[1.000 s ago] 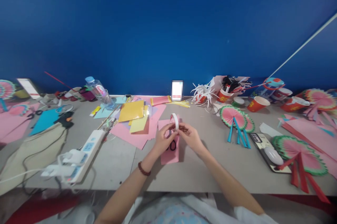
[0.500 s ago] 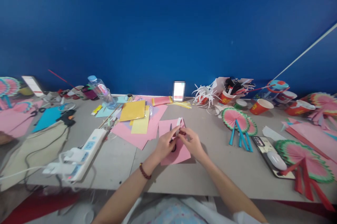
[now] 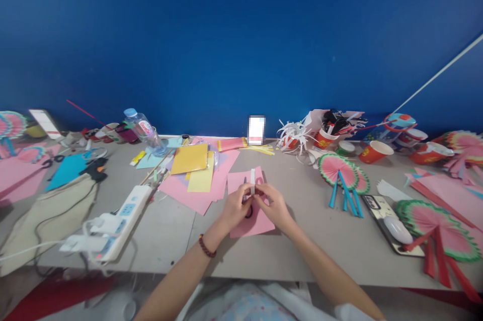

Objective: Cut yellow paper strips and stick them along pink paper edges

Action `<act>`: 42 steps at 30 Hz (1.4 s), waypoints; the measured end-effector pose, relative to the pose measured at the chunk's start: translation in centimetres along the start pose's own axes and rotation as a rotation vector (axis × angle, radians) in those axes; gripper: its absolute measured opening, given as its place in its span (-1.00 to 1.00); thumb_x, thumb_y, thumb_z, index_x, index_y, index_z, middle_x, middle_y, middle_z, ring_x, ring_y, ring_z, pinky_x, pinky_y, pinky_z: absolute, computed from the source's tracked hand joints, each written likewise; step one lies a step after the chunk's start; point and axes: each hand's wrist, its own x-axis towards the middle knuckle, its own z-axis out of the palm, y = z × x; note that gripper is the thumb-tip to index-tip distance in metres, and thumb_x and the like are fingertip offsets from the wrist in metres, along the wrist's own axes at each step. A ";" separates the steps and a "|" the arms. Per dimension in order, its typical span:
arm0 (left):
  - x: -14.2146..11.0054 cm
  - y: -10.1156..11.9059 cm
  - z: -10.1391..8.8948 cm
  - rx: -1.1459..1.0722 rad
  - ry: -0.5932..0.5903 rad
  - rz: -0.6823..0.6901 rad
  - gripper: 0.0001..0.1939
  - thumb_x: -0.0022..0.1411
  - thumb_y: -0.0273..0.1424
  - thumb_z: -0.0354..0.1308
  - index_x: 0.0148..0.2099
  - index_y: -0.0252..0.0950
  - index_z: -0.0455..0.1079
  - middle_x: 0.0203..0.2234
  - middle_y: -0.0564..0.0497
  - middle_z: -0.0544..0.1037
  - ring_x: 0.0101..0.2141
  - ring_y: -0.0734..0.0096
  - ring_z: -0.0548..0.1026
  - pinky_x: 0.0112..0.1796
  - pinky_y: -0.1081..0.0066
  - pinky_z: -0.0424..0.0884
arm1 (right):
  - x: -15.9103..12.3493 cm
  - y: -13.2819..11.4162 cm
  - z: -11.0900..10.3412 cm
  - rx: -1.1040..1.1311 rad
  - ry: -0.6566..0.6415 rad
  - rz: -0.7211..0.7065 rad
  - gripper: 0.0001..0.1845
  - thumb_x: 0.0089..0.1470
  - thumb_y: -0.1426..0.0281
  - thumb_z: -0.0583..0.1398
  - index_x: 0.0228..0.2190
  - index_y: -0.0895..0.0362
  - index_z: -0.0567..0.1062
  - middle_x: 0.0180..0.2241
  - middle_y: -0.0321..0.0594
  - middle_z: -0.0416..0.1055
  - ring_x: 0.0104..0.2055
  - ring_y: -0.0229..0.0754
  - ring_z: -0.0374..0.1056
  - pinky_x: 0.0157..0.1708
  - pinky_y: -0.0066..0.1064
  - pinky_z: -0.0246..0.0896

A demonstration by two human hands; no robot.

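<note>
Both hands meet over a pink sheet of paper (image 3: 259, 223) near the front of the table. My left hand (image 3: 237, 206) and my right hand (image 3: 273, 204) pinch a narrow white strip (image 3: 252, 177) between their fingertips, and its upper part stands up above them. Whether the strip is paper or tape, I cannot tell. A pair of scissors (image 3: 248, 213) lies on the pink sheet, mostly covered by my left hand; a dark handle loop and the blade tip show. The fingers hide the strip's lower end.
Pink and yellow papers (image 3: 200, 178) lie to the left, near a white power strip (image 3: 128, 218) and a tilted water bottle (image 3: 145, 132). Watermelon-coloured paper fans (image 3: 337, 170), a phone with a white mouse (image 3: 397, 230) and paper cups (image 3: 375, 152) are on the right. A lit phone (image 3: 257, 130) stands at the back.
The white strip has swung from leaning right to nearly upright between the hands. My fingertips have shifted slightly, and both hands stay over the pink sheet.
</note>
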 end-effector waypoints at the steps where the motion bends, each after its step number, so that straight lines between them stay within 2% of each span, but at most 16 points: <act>1: 0.0 0.0 0.0 -0.002 0.000 0.000 -0.73 0.30 -0.34 0.01 0.04 -0.19 0.25 -0.26 0.03 0.53 -0.19 0.36 0.52 -0.14 0.31 0.44 | 0.0 -0.1 0.0 -0.002 -0.001 0.001 -0.75 0.07 0.45 0.13 -0.18 0.08 0.50 -0.33 -0.16 0.47 -0.28 -0.14 0.38 -0.22 -0.27 0.34; 5: 0.0 -0.5 0.2 -0.024 0.014 0.001 -0.74 0.28 -0.36 0.02 0.02 -0.20 0.22 -0.17 -0.01 0.53 -0.15 0.33 0.52 -0.10 0.26 0.43 | 0.0 -0.3 0.0 0.017 -0.008 0.008 -0.75 0.05 0.46 0.13 -0.18 0.08 0.47 -0.35 -0.20 0.44 -0.31 -0.17 0.37 -0.26 -0.30 0.35; 9: -0.1 -0.6 0.4 -0.065 0.052 -0.015 -0.72 0.27 -0.32 0.05 0.00 -0.21 0.17 -0.15 -0.04 0.52 -0.14 0.30 0.53 -0.09 0.21 0.44 | -0.3 -0.2 0.1 0.061 -0.012 0.043 -0.75 0.04 0.48 0.12 -0.19 0.08 0.43 -0.28 -0.17 0.43 -0.27 -0.18 0.38 -0.26 -0.33 0.36; 14: 0.2 0.7 0.0 -0.289 0.136 -0.020 -0.66 0.22 -0.30 0.13 -0.04 -0.19 0.07 -0.24 -0.02 0.52 -0.19 0.31 0.56 -0.13 0.24 0.46 | -0.3 0.2 0.1 0.030 0.007 0.027 -0.60 -0.01 0.56 0.06 -0.10 0.08 0.37 -0.07 -0.08 0.38 -0.02 -0.11 0.34 -0.09 -0.25 0.31; 17: 0.4 1.3 -0.2 -0.390 0.128 -0.074 -0.61 0.19 -0.32 0.17 -0.07 -0.18 0.02 -0.31 0.00 0.54 -0.24 0.31 0.57 -0.21 0.28 0.47 | -0.3 0.4 0.1 -0.025 -0.066 0.033 -0.55 -0.03 0.54 0.10 -0.04 0.08 0.35 0.00 -0.08 0.37 0.07 -0.08 0.29 0.02 -0.19 0.24; 19: 0.4 1.4 -0.2 -0.404 0.112 -0.074 -0.62 0.19 -0.33 0.16 -0.07 -0.19 0.02 -0.31 0.00 0.54 -0.24 0.31 0.57 -0.21 0.28 0.47 | -0.4 0.7 0.1 -0.074 -0.118 0.049 -0.54 -0.02 0.51 0.12 -0.03 0.07 0.35 -0.03 -0.09 0.40 0.04 -0.07 0.32 0.03 -0.16 0.23; 22: 0.2 1.3 -0.3 -0.300 0.121 -0.046 -0.65 0.18 -0.32 0.17 -0.07 -0.20 0.09 -0.28 0.00 0.53 -0.25 0.34 0.56 -0.19 0.29 0.46 | -0.5 1.3 0.2 -0.151 -0.153 0.038 -0.60 0.00 0.56 0.09 -0.09 0.08 0.39 -0.11 -0.11 0.45 -0.03 -0.07 0.36 -0.01 -0.15 0.26; 27: -0.5 1.2 -0.1 -0.050 0.164 -0.001 -0.76 0.27 -0.28 0.07 -0.04 -0.21 0.19 -0.28 0.01 0.51 -0.26 0.39 0.54 -0.30 0.42 0.45 | -0.5 1.6 0.2 -0.269 -0.115 -0.074 -0.73 0.00 0.60 0.08 -0.26 0.10 0.43 -0.21 -0.10 0.46 -0.07 -0.04 0.34 0.00 -0.13 0.23; 31: -0.6 1.0 -0.2 0.119 0.251 0.080 -0.81 0.32 -0.34 -0.01 -0.03 -0.21 0.24 -0.22 -0.02 0.50 -0.25 0.42 0.52 -0.29 0.42 0.46 | -0.4 1.2 0.1 -0.345 -0.105 -0.106 -0.84 0.06 0.57 0.08 -0.37 0.10 0.41 -0.32 -0.13 0.44 -0.16 -0.06 0.33 -0.06 -0.17 0.24; 35: 0.1 0.6 -0.6 0.131 0.349 0.185 -0.77 0.32 -0.38 -0.02 0.02 -0.23 0.26 -0.06 -0.12 0.40 -0.07 0.32 0.43 -0.23 0.36 0.48 | -0.2 0.8 -0.2 -0.398 -0.115 -0.108 -0.85 0.13 0.54 0.06 -0.40 0.10 0.39 -0.35 -0.13 0.41 -0.25 -0.08 0.31 -0.22 -0.27 0.25; 38: 0.6 0.5 -0.9 0.129 0.353 0.199 -0.66 0.33 -0.41 -0.03 0.14 -0.20 0.22 0.04 -0.15 0.34 0.05 0.27 0.35 -0.10 0.28 0.46 | -0.2 0.5 -0.3 -0.402 -0.142 -0.120 -0.81 0.15 0.56 0.04 -0.39 0.09 0.39 -0.36 -0.15 0.41 -0.26 -0.10 0.32 -0.25 -0.32 0.23; 42: 0.8 0.3 -1.1 0.205 0.343 0.244 -0.75 0.33 -0.43 -0.02 0.00 -0.18 0.39 -0.10 -0.07 0.46 -0.04 0.31 0.43 -0.03 0.24 0.43 | -0.4 0.4 -0.2 -0.419 -0.157 -0.104 -0.83 0.16 0.54 0.05 -0.35 0.09 0.40 -0.34 -0.16 0.42 -0.25 -0.11 0.34 -0.24 -0.34 0.22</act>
